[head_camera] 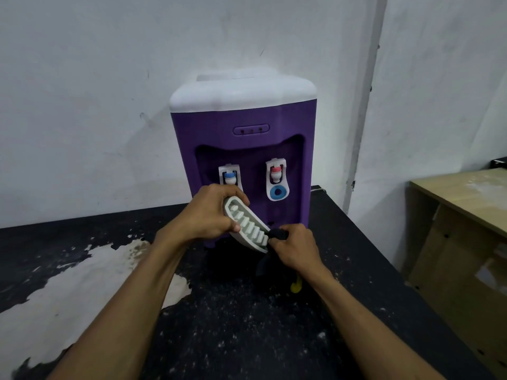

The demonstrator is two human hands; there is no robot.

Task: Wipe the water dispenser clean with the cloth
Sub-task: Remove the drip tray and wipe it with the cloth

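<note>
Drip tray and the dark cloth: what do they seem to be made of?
Drip tray: probably moulded plastic, matt white, judging by its even slats and rounded rim. Cloth: soft fabric, dark and dull; it bunches and hangs limp under the right hand. Weave too blurred to tell.

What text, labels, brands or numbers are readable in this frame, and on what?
None legible.
The dispenser panel: three dots; any lettering too blurred.
The blue tap and red tap: colour only.
The tray and cloth: no marks seen.
</note>
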